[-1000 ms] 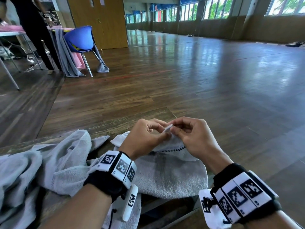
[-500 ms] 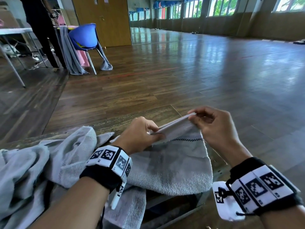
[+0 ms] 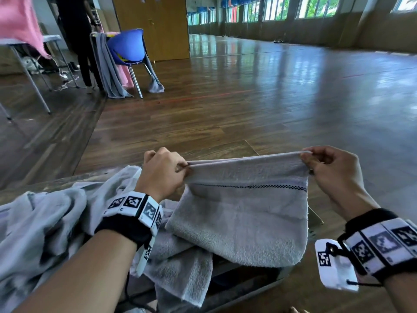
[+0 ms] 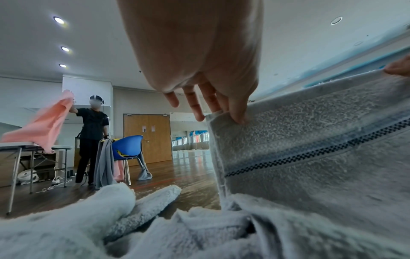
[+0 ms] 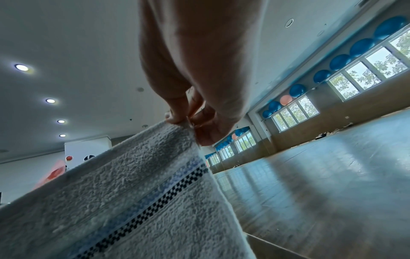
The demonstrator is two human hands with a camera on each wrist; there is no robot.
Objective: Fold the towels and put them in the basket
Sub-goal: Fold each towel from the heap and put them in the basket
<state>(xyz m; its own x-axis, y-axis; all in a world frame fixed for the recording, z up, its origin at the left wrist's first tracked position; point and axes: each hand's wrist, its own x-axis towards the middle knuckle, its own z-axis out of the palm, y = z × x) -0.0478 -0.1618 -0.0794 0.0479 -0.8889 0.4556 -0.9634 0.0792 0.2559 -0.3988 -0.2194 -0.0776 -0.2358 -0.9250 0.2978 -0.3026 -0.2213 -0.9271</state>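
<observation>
Right in front, the grey towel (image 3: 243,213) hangs as a curtain between the left hand (image 3: 161,171) and right hand (image 3: 334,175), which pinch its top corners, so nothing passes straight across there. Its lower edge lies on a heap of pale towels (image 3: 45,227) that fills the near left. Bare wooden floor (image 3: 259,105) stretches open beyond and off to the right. Far left stand a blue chair (image 3: 127,47) draped with cloth, a folding table (image 3: 27,41) and a standing person (image 3: 74,30).
</observation>
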